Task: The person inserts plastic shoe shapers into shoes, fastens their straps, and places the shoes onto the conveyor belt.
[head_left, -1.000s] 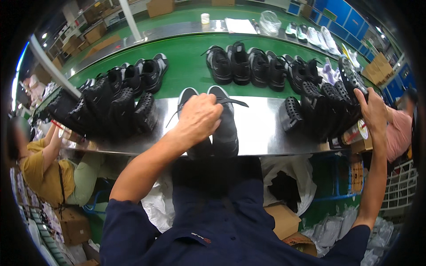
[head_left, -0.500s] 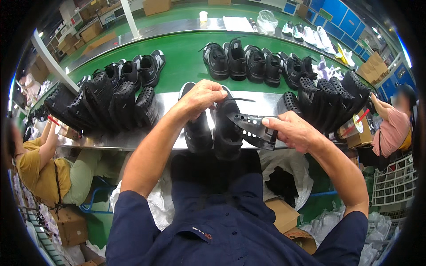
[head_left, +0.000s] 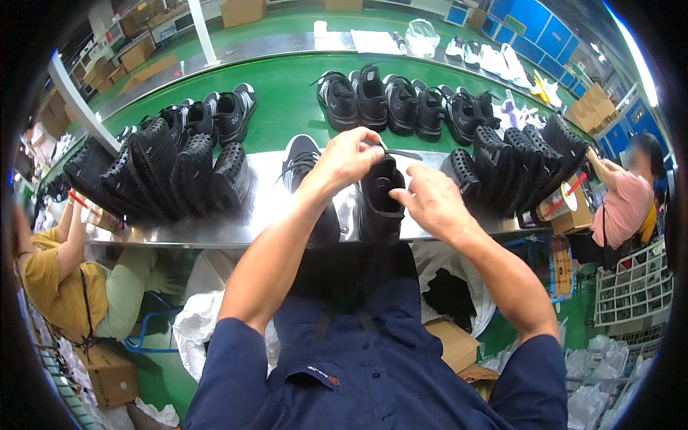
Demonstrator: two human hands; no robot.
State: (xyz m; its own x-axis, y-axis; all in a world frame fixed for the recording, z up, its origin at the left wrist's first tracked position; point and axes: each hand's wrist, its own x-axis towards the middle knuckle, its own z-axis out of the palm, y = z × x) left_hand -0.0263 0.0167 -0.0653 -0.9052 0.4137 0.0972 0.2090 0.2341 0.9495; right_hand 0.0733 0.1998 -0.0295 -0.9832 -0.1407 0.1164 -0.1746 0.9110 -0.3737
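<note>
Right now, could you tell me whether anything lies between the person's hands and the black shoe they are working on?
Nothing visible does. The left hand already grips the top of the black shoe, and the right hand rests against its side. The second black shoe lies to the left on the metal table, out of the way.

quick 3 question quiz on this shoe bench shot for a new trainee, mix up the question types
1. True or false: both hands are on the same black shoe.
2. Multiple choice: the second black shoe on the steel bench lies A) to the left of the held shoe, B) on the green belt, C) in a cardboard box.
3. Fill in: the row of black shoes beyond the bench sits on a ____ belt.

Key:
1. True: the left hand grips its top and the right hand is at its side.
2. A
3. green
</note>
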